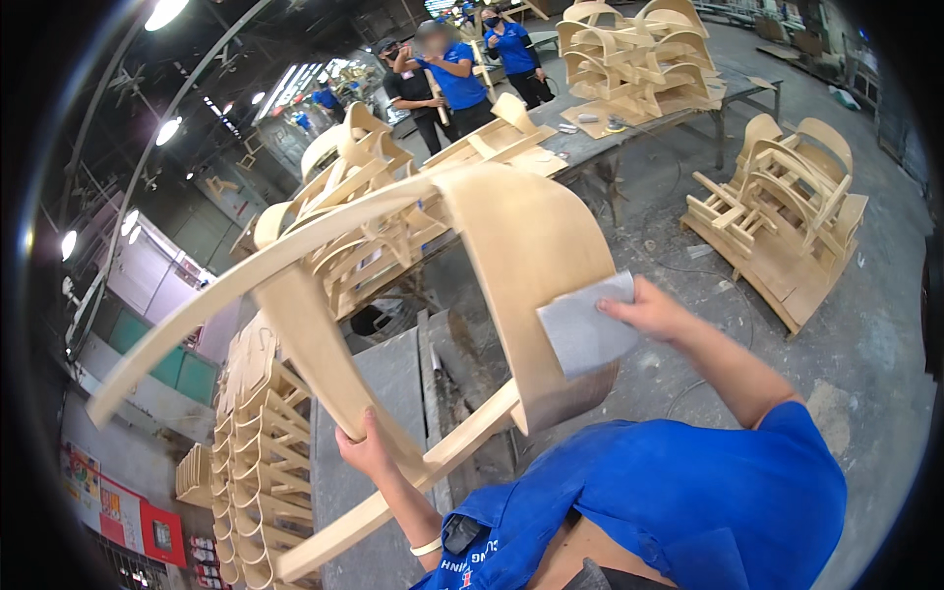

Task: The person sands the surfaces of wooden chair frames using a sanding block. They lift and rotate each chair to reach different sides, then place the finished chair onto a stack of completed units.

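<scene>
wearer holds an unfinished wooden chair frame (413, 295) up off the grey workbench (369, 413), tilted, with the broad curved back panel (526, 265) turned toward the chest. judged reason for the tilt: it brings the panel face within reach of the right hand while the left steadies the frame from below.

left hand (366, 450): fingers wrapped and closed on a lower rail of the frame where two bare-wood members meet; palm side hidden behind the wood. a pale band shows on the left wrist. this hand appears to carry most of the weight.

right hand (644, 310): lies flat, fingers pressed together on a grey sheet of sandpaper (585, 329), which is held against the lower edge of the back panel. not a wrapped grip; the sheet is pinned between hand and wood, one corner sticking up free past the fingers.

surroundings: stacks of like chair frames (261, 472) stand at the left, just beside the bench; more frames (777, 197) sit on the concrete floor at the right, well apart; another pile (639, 54) rests on a far table. other people in blue shirts (457, 74) stand at the back, hands not near this work.
</scene>
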`<control>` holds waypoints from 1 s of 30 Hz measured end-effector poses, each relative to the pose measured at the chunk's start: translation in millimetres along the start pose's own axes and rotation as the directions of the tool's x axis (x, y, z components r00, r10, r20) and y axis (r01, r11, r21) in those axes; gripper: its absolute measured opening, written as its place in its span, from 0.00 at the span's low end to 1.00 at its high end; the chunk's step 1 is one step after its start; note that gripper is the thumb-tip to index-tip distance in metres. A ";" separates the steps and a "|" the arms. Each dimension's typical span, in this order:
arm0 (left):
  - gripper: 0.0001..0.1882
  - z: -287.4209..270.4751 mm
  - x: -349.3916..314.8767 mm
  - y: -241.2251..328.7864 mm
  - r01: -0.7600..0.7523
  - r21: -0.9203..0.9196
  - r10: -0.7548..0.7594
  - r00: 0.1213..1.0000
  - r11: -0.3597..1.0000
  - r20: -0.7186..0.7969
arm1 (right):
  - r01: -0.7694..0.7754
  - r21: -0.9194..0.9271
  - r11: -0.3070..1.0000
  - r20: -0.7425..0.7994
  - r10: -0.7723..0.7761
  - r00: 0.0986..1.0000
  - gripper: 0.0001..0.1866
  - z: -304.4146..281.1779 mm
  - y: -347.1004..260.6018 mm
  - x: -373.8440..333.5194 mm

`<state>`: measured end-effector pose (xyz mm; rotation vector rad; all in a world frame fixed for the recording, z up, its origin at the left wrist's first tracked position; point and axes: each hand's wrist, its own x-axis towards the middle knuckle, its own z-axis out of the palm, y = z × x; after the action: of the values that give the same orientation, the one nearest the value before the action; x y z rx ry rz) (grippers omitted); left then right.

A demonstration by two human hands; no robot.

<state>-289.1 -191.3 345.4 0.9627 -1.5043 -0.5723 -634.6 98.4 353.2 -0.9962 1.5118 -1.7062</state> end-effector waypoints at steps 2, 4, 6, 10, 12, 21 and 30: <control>0.21 39.3 3.0 14.9 -0.085 0.142 0.074 0.994 0.986 0.079 | -0.105 0.194 0.975 -0.186 0.142 0.972 0.20 -17.8 46.3 -1.8; 0.23 80.5 6.4 33.4 -0.180 0.233 0.137 0.972 0.956 0.190 | -0.168 0.376 0.911 -0.269 0.281 0.921 0.20 -35.9 85.1 -6.0; 0.24 126.0 14.5 50.5 -0.229 0.250 0.153 0.945 0.941 0.289 | -0.181 0.474 0.862 -0.346 0.371 0.862 0.19 -52.1 115.1 -8.3; 0.23 218.4 34.5 69.9 -0.359 0.200 0.237 0.857 0.912 0.458 | -0.135 0.597 0.791 -0.368 0.420 0.830 0.20 -86.5 154.1 3.4; 0.22 261.5 42.2 71.2 -0.451 0.141 0.333 0.804 0.881 0.493 | -0.045 0.664 0.747 -0.381 0.389 0.839 0.21 -100.7 170.3 11.8; 0.22 460.9 112.1 76.0 -0.653 -0.182 0.633 0.565 0.735 0.530 | 0.112 0.691 0.714 -0.557 0.428 0.711 0.23 -148.3 204.8 114.8; 0.24 634.6 189.3 94.7 -0.655 -0.336 0.691 0.409 0.677 0.596 | 0.251 0.780 0.574 -0.585 0.525 0.618 0.25 -177.6 232.9 221.5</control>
<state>-918.9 -405.7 414.7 -0.0438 -2.3617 -0.3511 -904.3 -31.8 140.7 0.4930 0.8888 -2.4720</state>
